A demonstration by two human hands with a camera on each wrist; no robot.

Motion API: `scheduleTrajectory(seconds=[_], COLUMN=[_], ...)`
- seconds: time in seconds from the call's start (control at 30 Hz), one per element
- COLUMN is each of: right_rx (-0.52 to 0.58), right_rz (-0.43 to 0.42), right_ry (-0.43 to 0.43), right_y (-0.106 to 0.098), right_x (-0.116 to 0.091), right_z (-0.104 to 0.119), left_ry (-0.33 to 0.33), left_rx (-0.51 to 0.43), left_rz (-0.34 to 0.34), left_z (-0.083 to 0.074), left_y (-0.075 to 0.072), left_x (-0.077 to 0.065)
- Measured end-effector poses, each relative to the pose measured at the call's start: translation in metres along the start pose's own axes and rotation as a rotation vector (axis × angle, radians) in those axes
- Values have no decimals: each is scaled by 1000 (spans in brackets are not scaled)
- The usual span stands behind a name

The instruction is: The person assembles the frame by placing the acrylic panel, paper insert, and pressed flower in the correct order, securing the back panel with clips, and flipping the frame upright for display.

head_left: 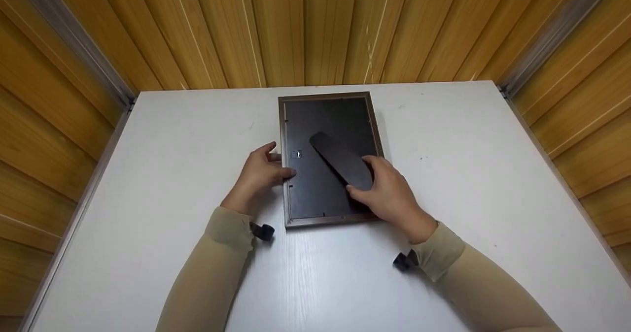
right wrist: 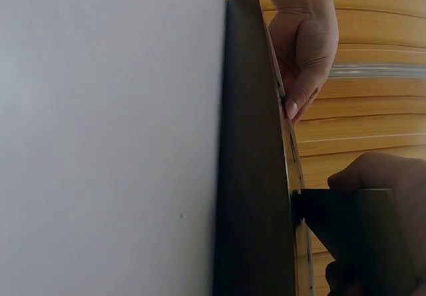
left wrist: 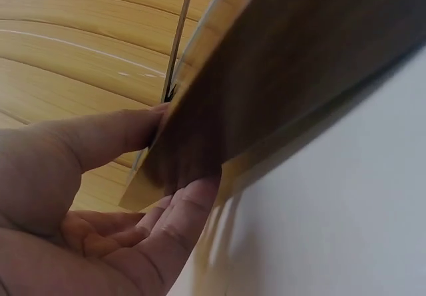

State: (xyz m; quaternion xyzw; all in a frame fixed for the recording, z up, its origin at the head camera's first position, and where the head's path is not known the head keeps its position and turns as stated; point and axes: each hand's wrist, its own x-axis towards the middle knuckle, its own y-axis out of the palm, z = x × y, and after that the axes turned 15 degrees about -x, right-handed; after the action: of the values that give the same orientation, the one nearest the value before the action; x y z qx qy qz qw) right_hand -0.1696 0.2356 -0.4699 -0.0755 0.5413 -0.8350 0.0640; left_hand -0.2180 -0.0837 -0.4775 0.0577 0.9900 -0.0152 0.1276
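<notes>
A picture frame (head_left: 315, 201) lies back side up, its dark backing panel inside a brown border. My left hand (head_left: 261, 170) grips the frame's left edge, thumb on the back and fingers around the side. In the left wrist view, the fingers reach under the brown frame edge (left wrist: 279, 76), which is tilted off the white surface. My right hand (head_left: 389, 191) holds the wide end of the black easel stand (head_left: 337, 157), thumb on one side and fingers on the other. The right wrist view shows this stand (right wrist: 356, 226) angled away from the backing.
The white table (head_left: 172, 174) spreads around the frame. Wood-look panels (head_left: 325, 31) rise behind it and on both sides. A small metal hanger (head_left: 296, 154) sits on the backing near its left edge. Black wrist devices (head_left: 263, 232) are strapped at both sleeves.
</notes>
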Motion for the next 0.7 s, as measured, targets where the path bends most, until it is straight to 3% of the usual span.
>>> scheduleTrajectory(seconds=[0.13, 0.33, 0.57, 0.7], right_rx=[29, 149, 217, 281], right_rz=[54, 180, 353, 469], right_ry=[1, 8, -5, 1], right_y=[-7, -29, -58, -67], right_x=[-1, 3, 9, 13], right_z=[0, -9, -25, -31], left_ry=[-24, -66, -7, 28], left_rx=[-19, -141, -65, -87], left_rz=[-10, 6, 18, 47], left_z=[-1, -4, -7, -11], left_y=[1, 1, -4, -6], left_x=[-1, -3, -2, -4])
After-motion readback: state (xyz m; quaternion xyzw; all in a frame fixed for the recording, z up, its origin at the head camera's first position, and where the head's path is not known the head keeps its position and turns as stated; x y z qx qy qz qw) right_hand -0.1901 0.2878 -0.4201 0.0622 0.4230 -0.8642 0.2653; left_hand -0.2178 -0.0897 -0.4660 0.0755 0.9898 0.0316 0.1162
